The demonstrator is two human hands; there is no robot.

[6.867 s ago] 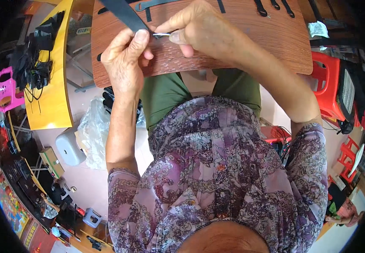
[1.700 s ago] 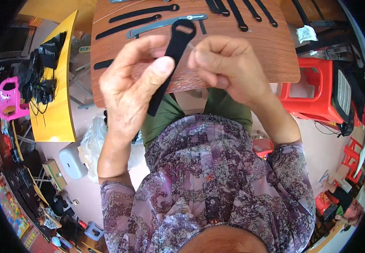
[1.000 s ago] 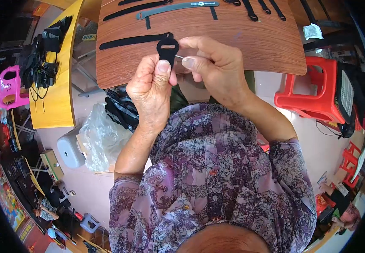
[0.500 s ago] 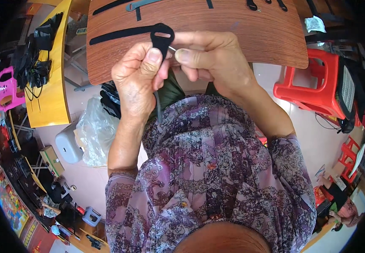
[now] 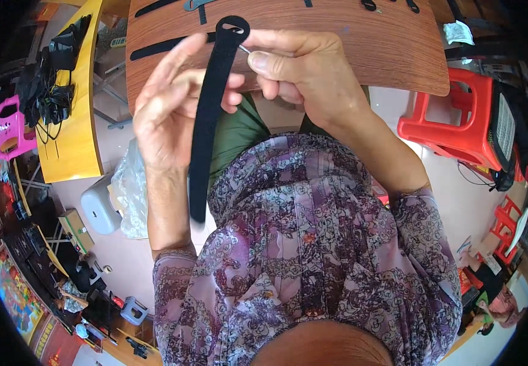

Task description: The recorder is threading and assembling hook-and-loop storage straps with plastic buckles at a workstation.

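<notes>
A long black strap (image 5: 206, 122) with a slotted rounded head hangs down in front of my chest. My left hand (image 5: 160, 116) is behind it, palm toward me, fingers loosely curled against the strap's upper part. My right hand (image 5: 307, 73) pinches a thin metal pin (image 5: 244, 49) between thumb and forefinger, its tip at the slot in the strap's head. Both hands are raised over the near edge of the brown wooden table (image 5: 349, 36). Another black strap (image 5: 160, 47) lies flat on the table just behind my left hand.
More black straps and a grey one lie at the table's far edge. A red plastic stool (image 5: 453, 122) stands at my right. On my left are a yellow table (image 5: 75, 128) with black cables, a pink stool (image 5: 7, 125), a clear plastic bag (image 5: 131, 189) and a white container (image 5: 96, 210).
The strap now hangs straight across my left palm, and my left fingers have opened out from their pinch near the head. My right hand stays pinched at the slot.
</notes>
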